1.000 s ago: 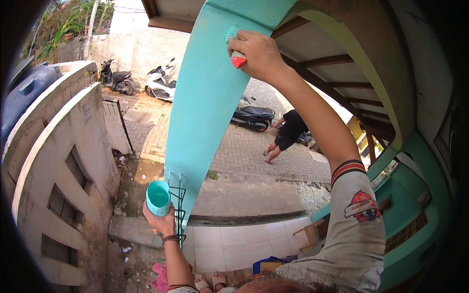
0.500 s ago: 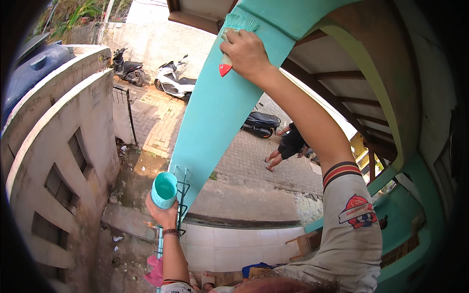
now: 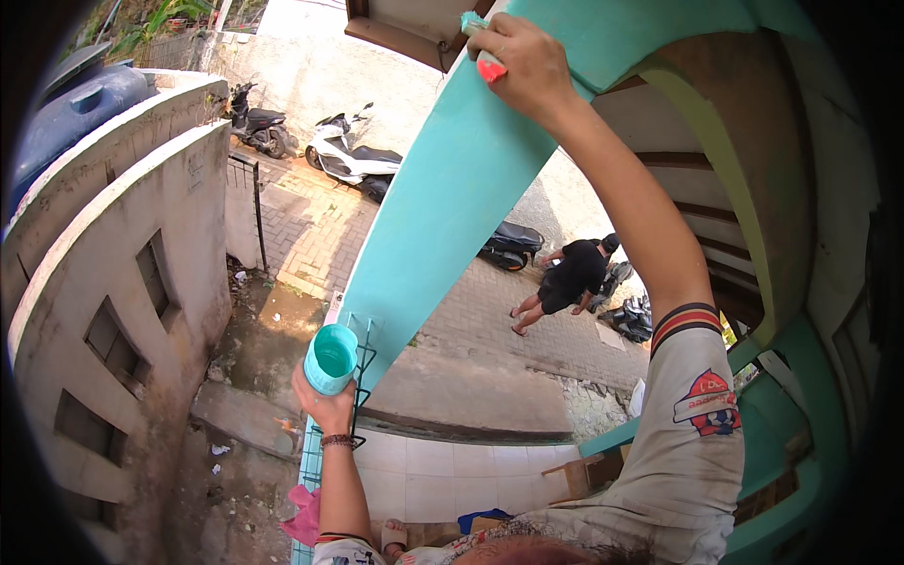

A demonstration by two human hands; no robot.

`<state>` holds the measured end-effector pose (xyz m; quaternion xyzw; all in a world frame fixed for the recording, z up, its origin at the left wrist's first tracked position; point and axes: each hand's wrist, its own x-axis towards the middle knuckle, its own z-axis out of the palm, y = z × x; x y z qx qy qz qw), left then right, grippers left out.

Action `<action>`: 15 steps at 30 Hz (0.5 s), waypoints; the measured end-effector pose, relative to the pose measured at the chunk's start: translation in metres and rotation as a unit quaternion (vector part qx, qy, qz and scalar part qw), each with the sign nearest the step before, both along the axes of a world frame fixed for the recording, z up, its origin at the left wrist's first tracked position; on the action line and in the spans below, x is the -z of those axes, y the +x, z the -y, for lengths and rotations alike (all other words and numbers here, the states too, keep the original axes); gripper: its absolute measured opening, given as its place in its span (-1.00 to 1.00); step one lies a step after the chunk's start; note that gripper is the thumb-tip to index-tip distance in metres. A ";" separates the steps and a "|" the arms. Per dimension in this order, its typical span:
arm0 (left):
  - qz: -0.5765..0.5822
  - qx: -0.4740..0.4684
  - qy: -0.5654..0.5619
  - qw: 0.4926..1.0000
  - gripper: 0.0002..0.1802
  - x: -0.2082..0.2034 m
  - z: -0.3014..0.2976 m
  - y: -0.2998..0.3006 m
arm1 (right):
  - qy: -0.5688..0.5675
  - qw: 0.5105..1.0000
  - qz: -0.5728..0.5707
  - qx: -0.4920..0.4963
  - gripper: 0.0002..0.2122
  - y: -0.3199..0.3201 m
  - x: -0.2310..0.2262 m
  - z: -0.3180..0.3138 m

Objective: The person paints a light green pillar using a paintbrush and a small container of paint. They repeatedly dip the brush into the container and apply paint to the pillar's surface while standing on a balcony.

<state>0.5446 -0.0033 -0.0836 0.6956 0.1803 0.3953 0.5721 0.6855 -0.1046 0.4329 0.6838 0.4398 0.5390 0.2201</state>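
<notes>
My right hand point(image 3: 527, 64) is raised high at the upper edge of a turquoise pillar point(image 3: 435, 202). It grips a paintbrush point(image 3: 489, 66) with a red handle end. Turquoise bristles show just past my fingers, at the pillar's left edge; the rest of the brush is hidden by the hand. Lower down, my left hand point(image 3: 326, 403) is wrapped round a turquoise cup point(image 3: 330, 360) with paint inside, held upright beside the pillar's foot. A black wire rack point(image 3: 365, 363) stands right next to the cup.
A pink cloth point(image 3: 303, 516) hangs by the turquoise rail below my left arm. Left stands a stained wall point(image 3: 188, 217) with window openings. Parked scooters point(image 3: 356, 155) and a person in black point(image 3: 572, 278) are on the paved ground beyond. A brown roof edge point(image 3: 405, 36) juts out near the brush.
My right hand has moved up and right with the brush, which is now turned to the pillar's left edge. The cup has shifted slightly right in view. The person in black shows more fully.
</notes>
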 end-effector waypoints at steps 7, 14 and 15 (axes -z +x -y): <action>0.023 0.003 -0.004 1.000 -0.12 -0.001 0.001 0.004 | 0.052 0.955 -0.288 0.045 -0.88 0.000 0.045 -0.002; 0.011 0.014 -0.012 1.000 -0.11 0.002 0.003 0.002 | 0.072 0.997 -0.008 0.036 -0.88 -0.003 -0.010 0.006; 0.010 0.013 -0.015 1.000 -0.11 0.001 0.003 0.001 | 0.021 0.999 0.021 0.032 -0.89 0.004 0.009 0.012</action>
